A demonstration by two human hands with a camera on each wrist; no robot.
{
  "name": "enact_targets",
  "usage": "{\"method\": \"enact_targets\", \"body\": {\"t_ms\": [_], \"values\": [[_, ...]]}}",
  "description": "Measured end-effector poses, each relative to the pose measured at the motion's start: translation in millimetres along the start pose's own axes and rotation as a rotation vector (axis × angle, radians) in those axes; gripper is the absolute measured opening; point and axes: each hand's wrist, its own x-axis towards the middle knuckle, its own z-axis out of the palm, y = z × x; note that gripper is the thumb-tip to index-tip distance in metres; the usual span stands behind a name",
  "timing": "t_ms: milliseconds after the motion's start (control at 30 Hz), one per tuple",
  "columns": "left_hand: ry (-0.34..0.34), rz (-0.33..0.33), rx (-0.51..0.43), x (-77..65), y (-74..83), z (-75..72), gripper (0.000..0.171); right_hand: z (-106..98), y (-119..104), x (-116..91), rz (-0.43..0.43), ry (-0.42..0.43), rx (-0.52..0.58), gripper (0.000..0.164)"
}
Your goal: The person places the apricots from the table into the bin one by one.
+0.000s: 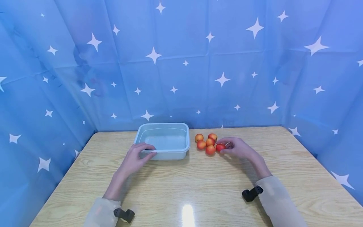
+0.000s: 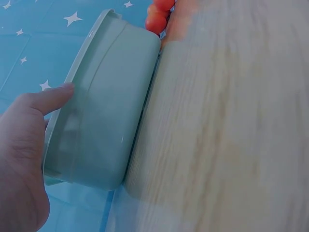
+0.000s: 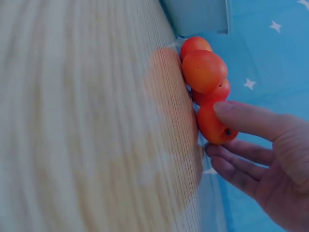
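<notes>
A light blue-green plastic tub [image 1: 167, 155] stands at the back of the table, and no contents show inside it. My left hand [image 1: 139, 157] pinches its near left rim, thumb outside and fingers over the edge. In the left wrist view, the thumb [image 2: 57, 98] lies against the outer wall. To the right of the tub, several small red-orange apples [image 1: 201, 145] sit in a tight cluster. The rightmost, a redder small apple [image 1: 220, 147], is held between thumb and fingers of my right hand [image 1: 238, 148]. The right wrist view shows that apple [image 3: 212, 126] touching its neighbours at table level.
The wood-grain table [image 1: 170, 186] ends just behind the tub and the apples. A blue curtain [image 1: 181, 69] with white stars hangs around the back and sides. A black wrist camera [image 1: 124, 215] is on the left sleeve, another wrist camera [image 1: 251, 193] on the right.
</notes>
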Motion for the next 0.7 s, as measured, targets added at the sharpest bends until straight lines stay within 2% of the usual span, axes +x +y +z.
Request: {"method": "enact_targets", "body": {"t_ms": [233,467,700], "values": [[0.007,-0.009,-0.004,-2.4,0.1,0.0,0.014,-1,-1,-2,0.003,0.019,0.009,0.038],[0.005,-0.012,-0.013,-2.3,1.1,-0.3,0.013,-4,-6,-5,0.036,0.083,0.004,0.04],[0.006,-0.016,-0.018,-0.4,1.2,-0.9,0.013,-8,-12,-3,-0.003,0.153,-0.013,0.041]]}}
